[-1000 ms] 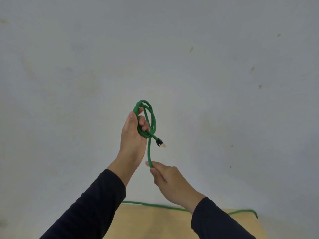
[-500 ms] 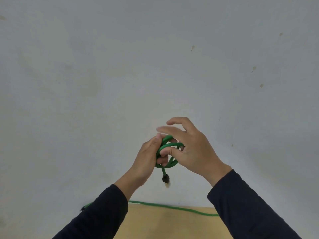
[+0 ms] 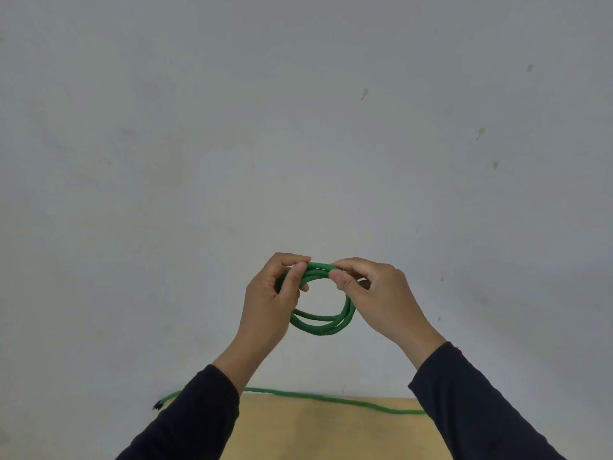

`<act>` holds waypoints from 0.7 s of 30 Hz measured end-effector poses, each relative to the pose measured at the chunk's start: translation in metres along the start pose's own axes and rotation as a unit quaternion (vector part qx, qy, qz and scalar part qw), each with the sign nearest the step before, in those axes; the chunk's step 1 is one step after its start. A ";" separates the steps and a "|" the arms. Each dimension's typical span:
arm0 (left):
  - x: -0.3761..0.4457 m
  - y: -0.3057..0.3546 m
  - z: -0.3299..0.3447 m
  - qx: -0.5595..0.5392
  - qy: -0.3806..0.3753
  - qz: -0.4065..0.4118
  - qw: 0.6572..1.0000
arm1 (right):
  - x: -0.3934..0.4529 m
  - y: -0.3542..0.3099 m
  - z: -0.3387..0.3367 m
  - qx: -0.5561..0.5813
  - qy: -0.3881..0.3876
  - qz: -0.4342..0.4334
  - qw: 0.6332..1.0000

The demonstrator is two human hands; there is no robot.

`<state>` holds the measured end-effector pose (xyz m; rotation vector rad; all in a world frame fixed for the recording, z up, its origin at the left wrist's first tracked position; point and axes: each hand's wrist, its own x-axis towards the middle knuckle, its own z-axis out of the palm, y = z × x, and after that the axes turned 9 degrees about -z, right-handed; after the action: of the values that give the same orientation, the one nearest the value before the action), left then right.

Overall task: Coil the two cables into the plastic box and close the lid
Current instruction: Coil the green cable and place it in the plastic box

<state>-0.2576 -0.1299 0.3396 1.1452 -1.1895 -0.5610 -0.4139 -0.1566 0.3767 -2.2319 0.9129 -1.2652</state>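
A green cable is wound into a round coil of about three turns, held up in the air in front of a grey wall. My left hand pinches the coil's left side and my right hand pinches its right side near the top. A second green cable lies stretched along the far edge of the wooden table, its black plug hanging off at the left. No plastic box is in view.
A plain grey wall with a few small marks fills most of the view behind the table. Both my dark sleeves cover the table's left and right corners.
The coil has been opened into a wider flat ring held between both hands. My right hand moved from over the coil to its right side. The dangling plug is no longer visible.
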 end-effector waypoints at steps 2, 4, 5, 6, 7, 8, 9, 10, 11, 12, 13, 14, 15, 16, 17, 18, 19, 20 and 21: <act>0.002 0.001 -0.001 -0.014 -0.004 0.001 1.000 | -0.001 -0.001 0.001 -0.001 0.003 -0.016 1.000; 0.000 0.005 0.000 -0.003 0.006 0.015 1.000 | -0.003 -0.002 0.004 0.008 0.033 -0.017 0.999; -0.002 0.006 0.000 0.008 0.012 0.024 1.000 | -0.005 -0.003 0.006 0.016 0.051 -0.011 0.999; -0.004 0.007 0.001 0.023 0.020 0.032 0.999 | -0.006 -0.003 0.008 0.026 0.070 -0.002 0.997; -0.006 0.007 0.000 0.041 0.031 0.040 0.998 | -0.008 -0.002 0.010 0.040 0.089 0.008 0.995; -0.007 0.006 0.000 0.057 0.043 0.047 0.996 | -0.010 -0.002 0.012 0.057 0.109 0.018 0.992; -0.009 0.005 0.000 0.067 0.053 0.050 0.995 | -0.012 -0.001 0.014 0.072 0.124 0.029 0.989; -0.010 0.005 0.000 0.069 0.059 0.048 0.995 | -0.013 -0.001 0.016 0.085 0.132 0.042 0.987; -0.010 0.003 -0.001 0.066 0.062 0.042 0.995 | -0.014 0.000 0.017 0.098 0.129 0.056 0.985; -0.009 0.002 -0.001 0.061 0.063 0.033 0.996 | -0.015 0.000 0.018 0.111 0.116 0.071 0.984; -0.008 0.001 -0.003 0.055 0.062 0.024 0.996 | -0.014 0.000 0.017 0.117 0.093 0.082 0.985; -0.006 0.000 -0.006 0.049 0.060 0.017 0.997 | -0.014 0.000 0.015 0.114 0.063 0.085 0.988; -0.004 -0.002 -0.009 0.045 0.056 0.014 0.997 | -0.013 0.000 0.011 0.102 0.032 0.078 0.991; -0.002 -0.003 -0.013 0.043 0.049 0.015 0.998 | -0.011 0.000 0.007 0.084 0.003 0.066 0.994; -0.001 -0.005 -0.017 0.042 0.040 0.017 0.998 | -0.009 0.000 0.001 0.064 -0.020 0.052 0.996; 0.000 -0.006 -0.019 0.040 0.028 0.018 0.999 | -0.007 0.000 -0.004 0.043 -0.035 0.043 0.997; 0.001 -0.008 -0.021 0.035 0.017 0.019 0.999 | -0.004 0.001 -0.008 0.024 -0.045 0.038 0.998; 0.002 -0.009 -0.022 0.027 0.007 0.019 0.999 | -0.002 0.002 -0.011 0.005 -0.049 0.033 0.998; 0.002 -0.010 -0.022 0.018 -0.001 0.020 1.000 | 0.000 0.004 -0.012 -0.015 -0.047 0.027 0.998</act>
<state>-0.2349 -0.1269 0.3326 1.1485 -1.2257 -0.5120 -0.4257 -0.1599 0.3799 -2.2543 0.9554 -1.1206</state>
